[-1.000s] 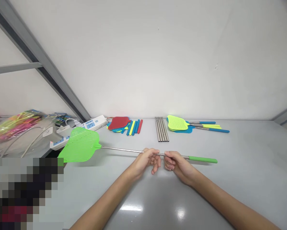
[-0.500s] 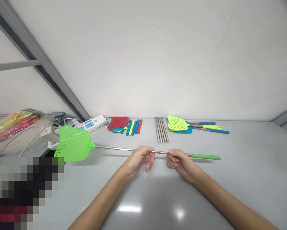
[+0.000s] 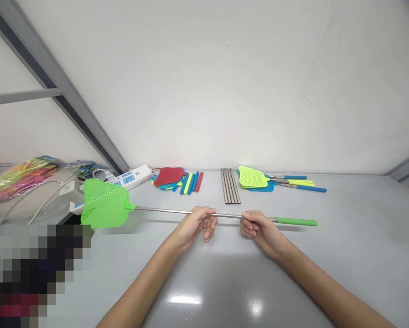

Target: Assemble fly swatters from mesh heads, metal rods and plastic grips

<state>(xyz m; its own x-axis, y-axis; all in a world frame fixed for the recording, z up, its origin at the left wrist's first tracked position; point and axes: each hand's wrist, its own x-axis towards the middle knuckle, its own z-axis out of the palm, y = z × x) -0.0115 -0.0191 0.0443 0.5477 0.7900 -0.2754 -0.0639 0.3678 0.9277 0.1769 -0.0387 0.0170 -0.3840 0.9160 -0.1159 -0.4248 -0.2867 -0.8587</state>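
Note:
A green fly swatter (image 3: 106,203) with a thin metal rod and a green grip is held level above the grey table, its head to the left. My left hand (image 3: 199,224) pinches the rod near its middle, the lower fingers loosely curled. Closer to the green grip, my right hand (image 3: 259,226) is closed on the same rod. Behind my hands lie several metal tubes (image 3: 230,187) side by side.
Left of the tubes are several coloured grips (image 3: 191,183) and stacked swatter heads (image 3: 170,176). Assembled swatters (image 3: 254,177) lie at the back right. A white power strip (image 3: 136,176) with cables and bagged goods (image 3: 26,177) sit at left. A wall stands behind.
My hands have moved slightly apart along the rod, the left one a little to the left and the right one a little to the right. The green grip sits slightly farther right.

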